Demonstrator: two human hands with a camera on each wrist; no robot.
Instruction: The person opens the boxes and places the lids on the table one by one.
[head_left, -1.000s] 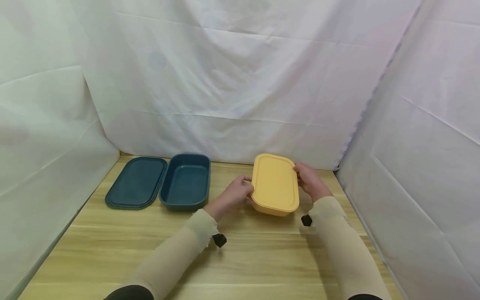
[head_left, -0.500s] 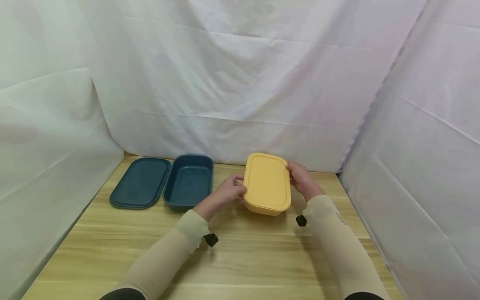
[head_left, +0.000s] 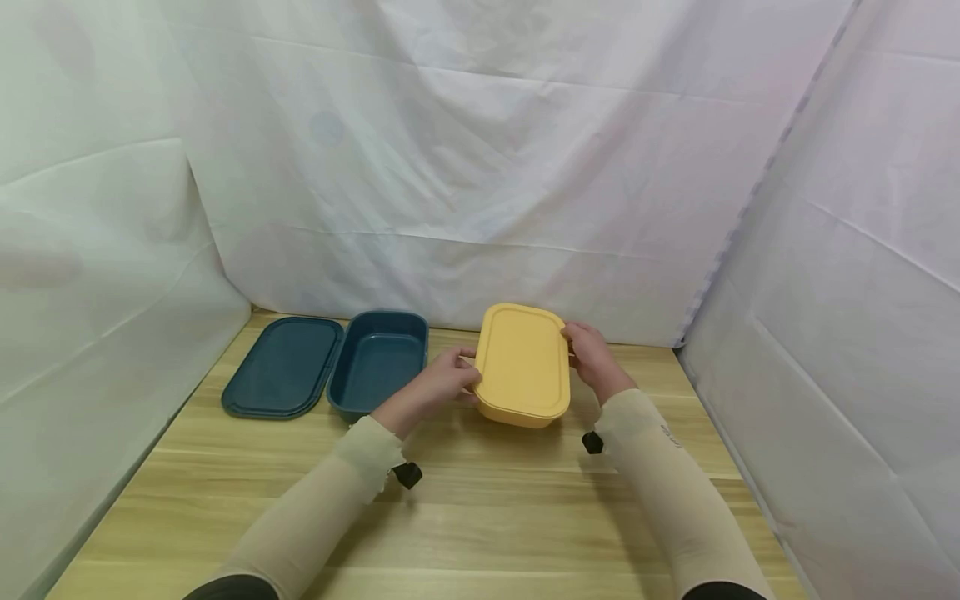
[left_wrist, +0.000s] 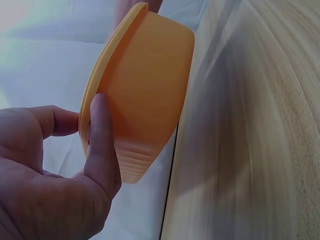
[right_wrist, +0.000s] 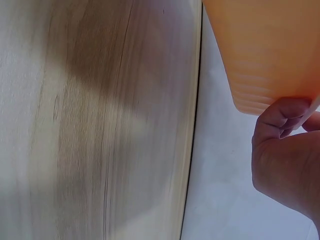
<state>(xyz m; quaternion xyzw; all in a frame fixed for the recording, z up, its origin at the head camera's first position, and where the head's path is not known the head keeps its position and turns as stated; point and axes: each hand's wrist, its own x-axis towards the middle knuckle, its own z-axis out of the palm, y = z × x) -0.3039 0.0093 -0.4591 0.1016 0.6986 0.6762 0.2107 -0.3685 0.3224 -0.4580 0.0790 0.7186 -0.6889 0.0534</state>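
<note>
A yellow lidded box (head_left: 522,364) hangs a little above the wooden table (head_left: 480,517), held by both hands. My left hand (head_left: 442,383) grips its left long side, thumb under the lid's rim; the left wrist view shows the yellow lidded box (left_wrist: 145,85) pinched between thumb and fingers of my left hand (left_wrist: 75,145). My right hand (head_left: 588,358) grips the right side, and in the right wrist view its fingers (right_wrist: 282,112) curl under the rim of the yellow lidded box (right_wrist: 265,50). The box casts a shadow on the table below.
A dark blue open box (head_left: 377,362) stands at the back left, its flat blue lid (head_left: 283,367) lying beside it further left. White cloth walls close the table on the back and both sides. Bare wood lies in front of the hands.
Both hands have carried the yellow box leftward, closer to the blue box. The blue box and lid have not moved.
</note>
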